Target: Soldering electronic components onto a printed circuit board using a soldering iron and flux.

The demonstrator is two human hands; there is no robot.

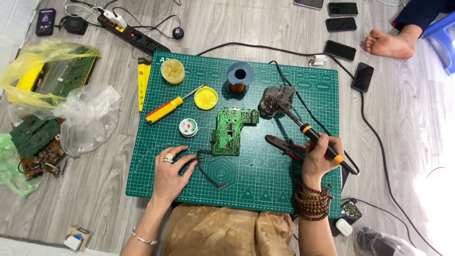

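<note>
On a green cutting mat [156, 180], the right hand [318, 159] grips one soldering iron [308, 132], fingers wrapped around it, tip on a sponge [276, 99]; the left hand [170, 175], fingers spread, touches black tweezers [208, 166] beside one circuit board [230, 130]. One screwdriver [166, 109], pliers [284, 144] and five phones [340, 50] lie around.

Dark phone screens [342, 9] top right; small box [77, 237] bottom left.

Dark green rubber cutting mat [265, 189], printed with a pale grid and shape outlines. Green rectangular circuit board [227, 132] with small dark components. Black-handled soldering iron [315, 137] with two orange bands. Red-and-yellow plastic-handled screwdriver [165, 110]. Round yellow flux tin [206, 98]. Red-handled metal pliers [284, 144]. Brown wooden bead bracelets [313, 201] on the right wrist. Grey wood-grain plank floor [407, 128]. Translucent yellow plastic bag [28, 71].
</note>
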